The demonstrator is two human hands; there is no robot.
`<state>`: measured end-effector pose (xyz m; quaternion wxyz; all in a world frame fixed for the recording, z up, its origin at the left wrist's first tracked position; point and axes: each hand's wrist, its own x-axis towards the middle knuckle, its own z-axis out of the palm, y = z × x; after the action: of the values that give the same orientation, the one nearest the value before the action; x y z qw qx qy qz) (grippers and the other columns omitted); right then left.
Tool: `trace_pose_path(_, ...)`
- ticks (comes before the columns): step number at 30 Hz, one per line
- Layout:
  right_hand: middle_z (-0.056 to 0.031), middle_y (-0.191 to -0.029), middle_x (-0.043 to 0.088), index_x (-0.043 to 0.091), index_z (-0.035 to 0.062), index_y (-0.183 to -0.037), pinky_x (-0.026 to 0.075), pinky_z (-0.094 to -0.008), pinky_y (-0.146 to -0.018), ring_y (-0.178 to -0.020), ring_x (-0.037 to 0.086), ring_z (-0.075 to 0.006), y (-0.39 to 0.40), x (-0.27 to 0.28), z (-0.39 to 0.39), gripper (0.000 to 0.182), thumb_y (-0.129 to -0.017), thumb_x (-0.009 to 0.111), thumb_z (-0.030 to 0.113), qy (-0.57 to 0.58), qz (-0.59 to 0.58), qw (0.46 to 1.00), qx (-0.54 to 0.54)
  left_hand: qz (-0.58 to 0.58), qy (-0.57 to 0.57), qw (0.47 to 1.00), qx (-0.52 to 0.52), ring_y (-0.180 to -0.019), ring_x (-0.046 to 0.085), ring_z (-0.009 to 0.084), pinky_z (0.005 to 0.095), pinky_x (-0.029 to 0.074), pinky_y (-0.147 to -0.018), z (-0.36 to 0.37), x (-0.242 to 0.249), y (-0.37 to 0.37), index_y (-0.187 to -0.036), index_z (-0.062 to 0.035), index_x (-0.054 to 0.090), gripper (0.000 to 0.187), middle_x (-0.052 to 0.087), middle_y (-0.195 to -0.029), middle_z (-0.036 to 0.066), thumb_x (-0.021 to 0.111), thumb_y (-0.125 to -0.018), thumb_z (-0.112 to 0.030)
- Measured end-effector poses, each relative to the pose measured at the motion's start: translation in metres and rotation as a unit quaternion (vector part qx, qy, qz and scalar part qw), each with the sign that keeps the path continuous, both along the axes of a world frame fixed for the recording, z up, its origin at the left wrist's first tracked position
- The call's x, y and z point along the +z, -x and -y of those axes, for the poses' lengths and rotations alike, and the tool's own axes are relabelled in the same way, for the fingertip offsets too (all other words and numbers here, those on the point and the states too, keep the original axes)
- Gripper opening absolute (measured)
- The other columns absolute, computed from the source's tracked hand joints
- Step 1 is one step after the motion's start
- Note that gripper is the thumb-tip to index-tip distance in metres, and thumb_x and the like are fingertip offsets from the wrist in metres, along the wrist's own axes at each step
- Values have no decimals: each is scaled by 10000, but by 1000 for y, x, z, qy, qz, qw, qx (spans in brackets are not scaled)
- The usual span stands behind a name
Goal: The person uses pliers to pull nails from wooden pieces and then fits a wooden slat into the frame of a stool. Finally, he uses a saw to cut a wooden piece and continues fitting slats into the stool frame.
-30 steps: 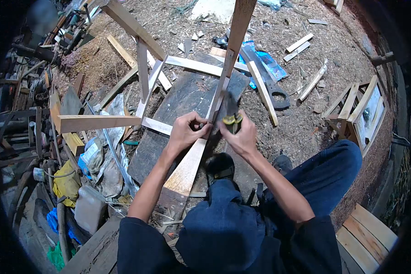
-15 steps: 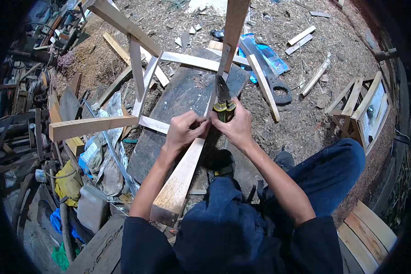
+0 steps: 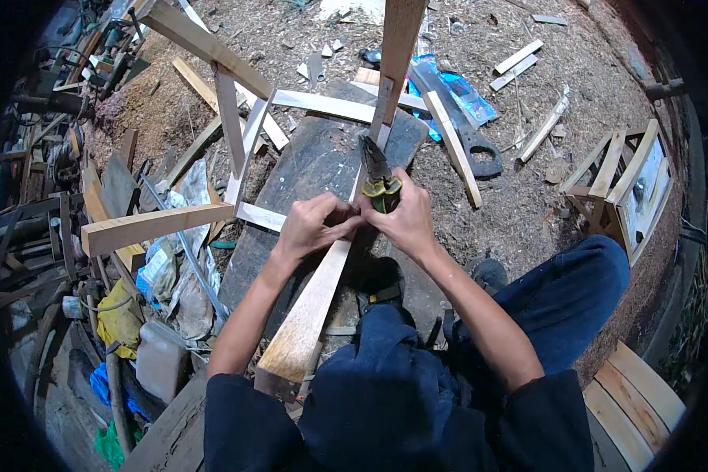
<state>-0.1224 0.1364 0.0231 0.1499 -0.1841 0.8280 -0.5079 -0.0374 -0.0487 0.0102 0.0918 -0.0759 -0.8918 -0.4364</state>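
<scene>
here, the pliers [image 3: 377, 175] with yellow-green handles stand upright in the right hand [image 3: 405, 220], which is clenched around the handles, the dark nose pointing up against the pale wooden slat [image 3: 315, 291]. the left hand [image 3: 311, 226] is curled tight on the slat's edge, its fingertips touching the right hand. the slat runs from the knees up to a frame of crossed slats [image 3: 244, 126]. under it lies a dark plank [image 3: 307, 173] on the sawdust floor [image 3: 511, 197]. a handsaw [image 3: 468, 141] lies to the right, near a small wooden crate [image 3: 617, 185].
</scene>
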Motion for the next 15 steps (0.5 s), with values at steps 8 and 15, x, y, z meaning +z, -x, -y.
trace_pose_path(8,-197,-764,687,563,18,-946,546,-453,-640,-723,701,-377,0,4,1,473,-745,819,360,-10,-22,1000,3,-71,140,987,-17,-551,633,272,375,511,-484,-1,-3,2,-797,-44,575,217,573,-692,95,723,-859,-190)
trace_pose_path(15,-194,-760,685,565,23,-934,544,-451,-646,-724,700,-372,0,7,1,448,-743,814,343,-37,-21,999,7,-79,196,977,-18,-519,610,289,385,497,-460,-4,-8,5,-770,-39,490,269,516,-665,110,705,-850,-179)
